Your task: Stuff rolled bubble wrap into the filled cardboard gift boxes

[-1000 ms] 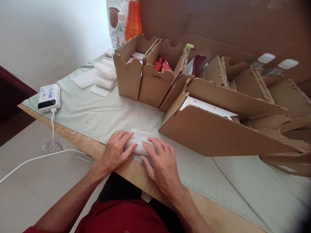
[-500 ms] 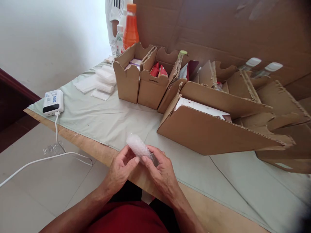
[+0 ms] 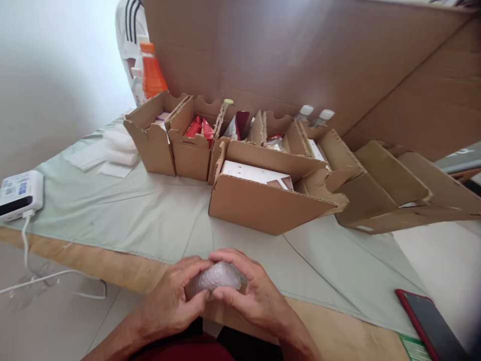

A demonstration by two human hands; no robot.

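Note:
Between my two hands is a small bundle in bubble wrap (image 3: 220,279), held just over the near edge of the table; what lies inside the wrap cannot be made out. My left hand (image 3: 176,291) is closed around its left end, thumb in front and fingers behind. From the other side my right hand (image 3: 251,286) grips it, with its fingers curled over the top and its thumb pressed to the front. The thumbs nearly meet. Beyond the hands stands a cardboard box (image 3: 263,210) holding a white carton (image 3: 255,175).
More cardboard bins (image 3: 154,150) with packets line the back, before a tall cardboard panel (image 3: 263,60). Folded bubble wrap sheets (image 3: 118,148), a white power bank (image 3: 22,195) with a cable and an orange bottle (image 3: 152,72) are left. A phone (image 3: 428,321) lies right. A person in white stands behind.
The view has swung to the right, bringing the phone into sight. The bundle has turned from pointing away to lying more level, and both hands now wrap further around it.

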